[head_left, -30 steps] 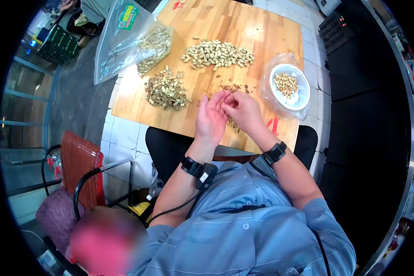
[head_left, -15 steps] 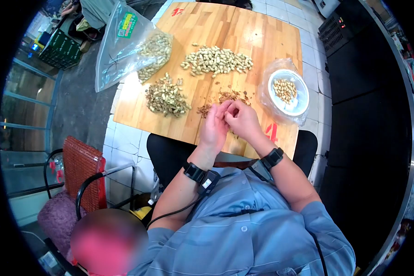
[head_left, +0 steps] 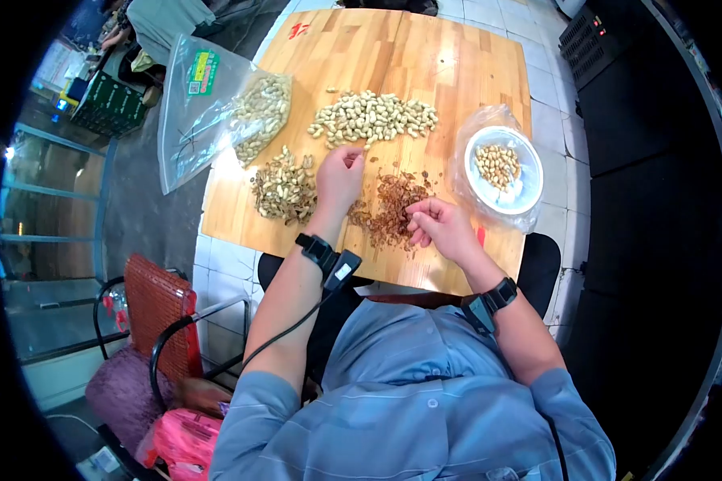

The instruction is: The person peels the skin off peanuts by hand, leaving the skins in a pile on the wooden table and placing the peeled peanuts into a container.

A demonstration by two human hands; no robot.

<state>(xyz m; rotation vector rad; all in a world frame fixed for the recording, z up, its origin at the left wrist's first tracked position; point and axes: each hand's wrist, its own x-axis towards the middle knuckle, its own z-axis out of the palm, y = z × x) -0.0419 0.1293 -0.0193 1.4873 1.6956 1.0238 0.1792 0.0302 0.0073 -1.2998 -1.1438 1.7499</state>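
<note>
My left hand (head_left: 339, 180) is stretched forward to the near edge of a pile of unshelled peanuts (head_left: 373, 118). Its fingers are curled together, and what they hold, if anything, is hidden. One peanut lies just beyond the fingertips. Over the right side of a heap of reddish-brown peanut skins (head_left: 395, 207), my right hand (head_left: 445, 228) hovers or rests with fingers loosely bent and apart, nothing visible in them. Left of my left hand sits a heap of peanut shells (head_left: 283, 188). A white bowl (head_left: 529, 164) on the right contains shelled peanuts (head_left: 497, 166).
A clear plastic bag (head_left: 208, 112) of unshelled peanuts lies at the wooden table's (head_left: 449, 68) left edge. Thin plastic surrounds the bowl. A chair with a woven back (head_left: 159, 309) and a pink bag (head_left: 186, 441) are at lower left. A dark cabinet (head_left: 642, 224) stands right.
My hands were together above the peanut skins and have separated. The left moved forward and left to the unshelled peanuts; the right moved slightly right and nearer me, its fingers loosened.
</note>
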